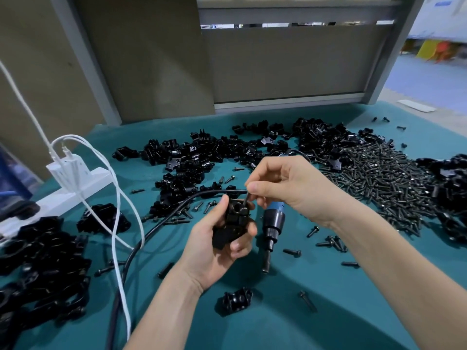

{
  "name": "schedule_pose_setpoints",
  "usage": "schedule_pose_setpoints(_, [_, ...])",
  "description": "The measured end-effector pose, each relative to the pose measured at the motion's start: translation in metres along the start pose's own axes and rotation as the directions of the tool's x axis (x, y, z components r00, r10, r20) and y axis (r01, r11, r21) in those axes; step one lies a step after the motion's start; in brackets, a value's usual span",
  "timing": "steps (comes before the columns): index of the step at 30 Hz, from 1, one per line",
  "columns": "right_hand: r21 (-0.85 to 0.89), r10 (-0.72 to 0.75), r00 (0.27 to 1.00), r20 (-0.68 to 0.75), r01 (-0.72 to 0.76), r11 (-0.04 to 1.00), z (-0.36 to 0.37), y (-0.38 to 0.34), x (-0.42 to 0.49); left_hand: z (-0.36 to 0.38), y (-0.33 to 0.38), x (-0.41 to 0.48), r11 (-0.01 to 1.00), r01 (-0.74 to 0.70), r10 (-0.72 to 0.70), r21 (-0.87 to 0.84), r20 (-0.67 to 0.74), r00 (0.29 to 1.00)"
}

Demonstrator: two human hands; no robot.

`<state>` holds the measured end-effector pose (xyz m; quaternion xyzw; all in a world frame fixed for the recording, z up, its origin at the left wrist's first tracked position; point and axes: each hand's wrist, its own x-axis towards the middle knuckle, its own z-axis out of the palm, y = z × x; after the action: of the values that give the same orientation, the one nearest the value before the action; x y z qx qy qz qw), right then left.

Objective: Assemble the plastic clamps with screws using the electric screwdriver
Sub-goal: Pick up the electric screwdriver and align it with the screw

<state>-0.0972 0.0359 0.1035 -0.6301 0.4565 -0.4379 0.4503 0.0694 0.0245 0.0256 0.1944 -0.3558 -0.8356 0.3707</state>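
My left hand (214,251) grips a black plastic clamp (232,223) above the teal table. My right hand (285,188) pinches a black screw (246,199) whose tip sits at a hole on the clamp's top. The same hand also holds the blue and black electric screwdriver (273,223), tucked under the palm with its bit pointing down. A heap of black screws (384,178) lies to the right, and loose clamp parts (202,157) are piled behind the hands.
A white power strip (75,183) with white cables (118,223) sits at the left, and the screwdriver's black cord (141,238) loops across the table. More clamps (43,269) are stacked at the lower left. One clamp (235,300) and stray screws lie near my wrists.
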Motion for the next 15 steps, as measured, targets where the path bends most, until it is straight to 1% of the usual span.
schedule_pose_setpoints(5, [-0.015,-0.012,0.997,0.077,0.013,1.000,-0.0006,-0.0023,-0.0001,0.0020,-0.0017,0.0002,0.999,0.029,-0.028,-0.032,0.023,0.999])
schedule_pose_setpoints(8, [-0.074,-0.015,0.996,0.086,0.022,0.997,-0.0020,-0.0044,0.0003,0.0026,-0.0019,0.0006,0.998,0.039,-0.038,-0.043,0.014,0.999])
schedule_pose_setpoints(12, [-0.140,0.004,0.996,0.095,0.010,0.990,-0.0050,-0.0052,0.0006,0.0013,0.0003,0.0003,0.989,0.049,-0.046,-0.137,0.021,0.999])
schedule_pose_setpoints(15, [-0.158,-0.017,0.995,0.100,0.032,0.987,-0.0058,-0.0052,-0.0008,-0.0008,0.0020,0.0007,0.992,0.036,-0.036,-0.123,0.007,0.999])
